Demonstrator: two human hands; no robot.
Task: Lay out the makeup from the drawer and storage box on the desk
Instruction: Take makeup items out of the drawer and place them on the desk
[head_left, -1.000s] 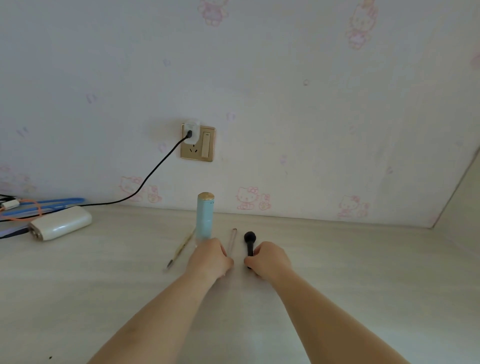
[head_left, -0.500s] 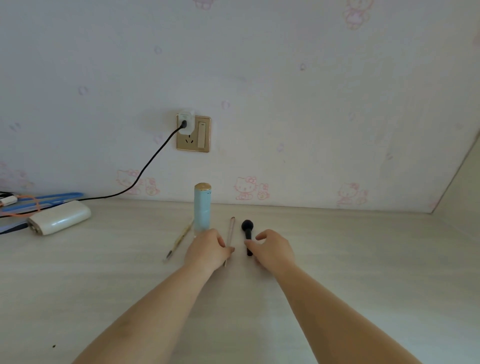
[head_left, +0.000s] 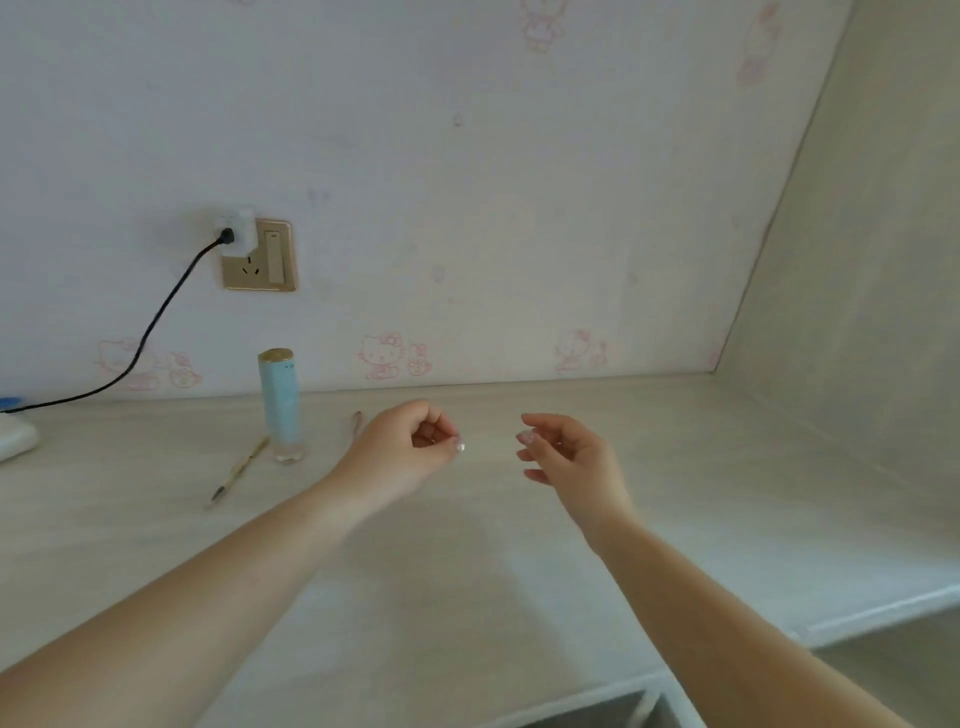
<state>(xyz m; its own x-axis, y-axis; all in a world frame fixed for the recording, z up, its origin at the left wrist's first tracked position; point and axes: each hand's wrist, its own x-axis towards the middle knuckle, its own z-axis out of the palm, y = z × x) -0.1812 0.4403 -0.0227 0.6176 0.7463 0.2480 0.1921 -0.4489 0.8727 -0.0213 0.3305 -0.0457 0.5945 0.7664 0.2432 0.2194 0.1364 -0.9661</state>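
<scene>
A tall light-blue bottle with a gold cap stands upright on the pale wooden desk, near the wall. Left of it lies a slim makeup pencil. To its right, a thin clear stick shows only its far end past my left hand. My left hand hovers above the desk with fingers loosely curled and holds nothing. My right hand hangs beside it, relaxed and empty. The black brush is hidden behind my left hand.
A gold wall socket holds a white plug with a black cable running left. A white device lies at the left edge. A side panel closes the desk on the right. An opening shows below the front edge.
Both hands have let go of the items on the desk and lifted away, moving right. The view has turned to the right.
</scene>
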